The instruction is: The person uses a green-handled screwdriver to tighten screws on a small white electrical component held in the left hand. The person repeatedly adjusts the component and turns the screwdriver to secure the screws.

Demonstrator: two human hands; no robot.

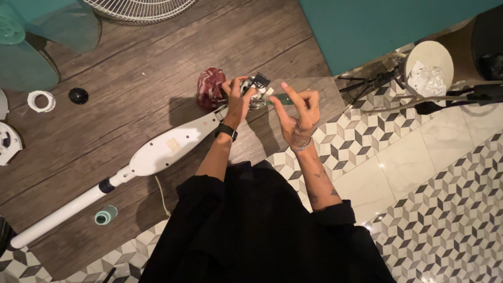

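Observation:
A white fan stand (pixel 162 152) lies across the wooden floor, its pole running to the lower left. At its upper end sits the bare metal motor (pixel 257 91) with a black part on top. My left hand (pixel 238 99), with a black watch at the wrist, grips that motor. My right hand (pixel 298 112), a bracelet at the wrist, hovers just right of the motor with its fingers spread and curled, pinching a thin greenish tool (pixel 280 98) that points at the motor. A red and white cloth (pixel 210 87) lies bunched just left of the motor.
A white fan grille (pixel 139 8) lies at the top edge and teal fan blades (pixel 36 47) at the upper left. A white ring (pixel 41 100), a black knob (pixel 78 95) and a teal cap (pixel 106 215) are scattered on the wood. A round stool with crumpled paper (pixel 428 68) stands right.

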